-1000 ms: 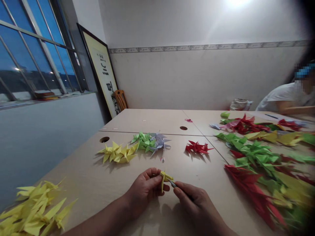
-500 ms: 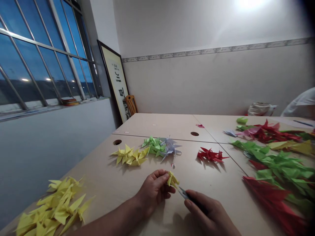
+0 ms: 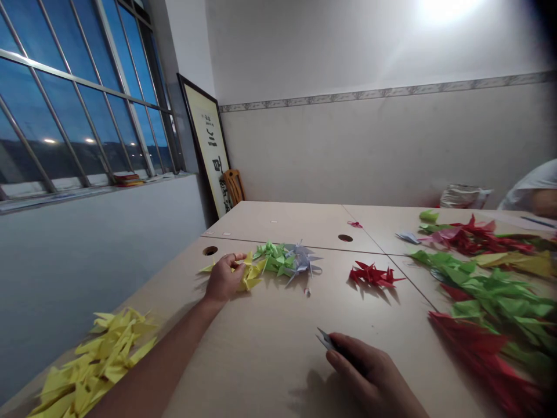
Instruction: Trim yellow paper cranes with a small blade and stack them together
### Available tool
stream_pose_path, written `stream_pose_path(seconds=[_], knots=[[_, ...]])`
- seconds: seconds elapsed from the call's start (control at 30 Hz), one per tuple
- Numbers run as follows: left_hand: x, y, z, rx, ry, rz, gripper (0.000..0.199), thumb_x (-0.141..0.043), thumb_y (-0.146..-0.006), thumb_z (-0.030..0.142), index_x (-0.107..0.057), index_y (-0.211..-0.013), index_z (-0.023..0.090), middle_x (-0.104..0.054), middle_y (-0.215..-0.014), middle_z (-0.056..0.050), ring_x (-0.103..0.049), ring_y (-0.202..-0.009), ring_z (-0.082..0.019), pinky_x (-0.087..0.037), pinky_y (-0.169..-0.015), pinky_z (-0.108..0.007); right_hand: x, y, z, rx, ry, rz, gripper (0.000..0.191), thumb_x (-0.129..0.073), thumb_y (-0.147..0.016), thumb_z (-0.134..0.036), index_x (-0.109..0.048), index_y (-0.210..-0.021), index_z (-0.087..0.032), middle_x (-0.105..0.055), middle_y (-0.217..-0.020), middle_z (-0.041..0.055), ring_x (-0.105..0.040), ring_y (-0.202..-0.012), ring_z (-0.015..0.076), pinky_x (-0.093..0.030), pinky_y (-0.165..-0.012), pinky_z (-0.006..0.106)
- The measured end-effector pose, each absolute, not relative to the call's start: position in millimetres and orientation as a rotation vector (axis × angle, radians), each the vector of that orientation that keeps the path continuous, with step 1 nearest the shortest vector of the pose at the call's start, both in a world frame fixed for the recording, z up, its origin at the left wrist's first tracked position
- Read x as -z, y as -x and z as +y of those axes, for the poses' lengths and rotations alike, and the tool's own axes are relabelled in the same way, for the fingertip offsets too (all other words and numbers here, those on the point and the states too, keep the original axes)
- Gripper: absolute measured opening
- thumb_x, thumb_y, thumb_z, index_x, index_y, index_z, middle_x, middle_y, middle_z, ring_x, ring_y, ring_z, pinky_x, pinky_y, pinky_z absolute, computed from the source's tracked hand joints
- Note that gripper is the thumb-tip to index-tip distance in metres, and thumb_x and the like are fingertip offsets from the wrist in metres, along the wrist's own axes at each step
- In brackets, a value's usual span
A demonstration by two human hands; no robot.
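My left hand [image 3: 224,280] reaches over the small group of yellow paper cranes [image 3: 252,274], its fingers bent at the cranes' left part; whether a crane is pinched there is hidden. Green cranes [image 3: 276,258] and pale purple cranes [image 3: 301,259] sit just right of it. My right hand [image 3: 369,371], low and right of centre, is closed round small dark scissors or snips [image 3: 326,339], with the pointed tips facing up and left. Red cranes [image 3: 374,275] lie beyond my right hand.
A yellow crane pile [image 3: 93,363] lies at the near left. Green folded papers [image 3: 500,290] and red ones [image 3: 478,348] cover the right side. A small scrap [image 3: 307,292] lies mid-table [image 3: 278,337]. A person's arm [image 3: 543,200] shows at the far right.
My left hand has moved forward and left, from beside the blade tips to the yellow group. The yellow crane it held near the tips no longer shows there. My right hand has stayed nearly still.
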State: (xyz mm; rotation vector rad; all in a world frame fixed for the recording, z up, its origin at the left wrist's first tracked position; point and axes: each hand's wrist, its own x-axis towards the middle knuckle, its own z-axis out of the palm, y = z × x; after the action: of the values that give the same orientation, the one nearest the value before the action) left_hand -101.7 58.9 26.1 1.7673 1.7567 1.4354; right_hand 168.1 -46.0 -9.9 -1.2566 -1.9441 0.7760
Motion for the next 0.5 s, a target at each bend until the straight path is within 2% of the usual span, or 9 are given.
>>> stream_pose_path(seconds=[0.2,0.37,0.5], knots=[[-30.8,90.4,50.6,-1.584,-2.097,1.706,0.023,-0.046,-0.073,0.02,-0.059,-0.092,0.015,-0.053,-0.101,-0.008,-0.054,-0.079,-0.014,-0.044,-0.078,-0.029,4.5,-167.5,-47.8,-0.791,1.276,-1.952,0.026,-0.044,-0.081,-0.036,-0.062,-0.08,-0.017,-0.06,-0.067,0.0016,-0.054,-0.064,0.0166,-0.04,-0.056,0.022],[-44.7,68.2,29.4,-1.375,-2.351,1.534,0.02,-0.047,-0.075,0.019,-0.059,-0.092,0.02,-0.051,-0.104,-0.008,-0.049,-0.099,-0.02,-0.04,-0.086,-0.033,3.3,-165.7,-49.2,-0.843,1.26,-1.942,0.025,-0.044,-0.082,-0.034,-0.061,-0.078,-0.016,-0.057,-0.065,-0.0002,-0.051,-0.061,0.0139,-0.038,-0.054,0.02],[-66.2,65.6,14.1,-1.225,-2.499,1.437,0.021,-0.049,-0.074,0.02,-0.061,-0.092,0.019,-0.054,-0.105,-0.009,-0.048,-0.102,-0.02,-0.037,-0.089,-0.034,4.8,-166.2,-48.9,-0.86,1.234,-1.9,0.023,-0.046,-0.081,-0.034,-0.061,-0.08,-0.016,-0.058,-0.067,0.0001,-0.051,-0.062,0.0141,-0.037,-0.055,0.021]])
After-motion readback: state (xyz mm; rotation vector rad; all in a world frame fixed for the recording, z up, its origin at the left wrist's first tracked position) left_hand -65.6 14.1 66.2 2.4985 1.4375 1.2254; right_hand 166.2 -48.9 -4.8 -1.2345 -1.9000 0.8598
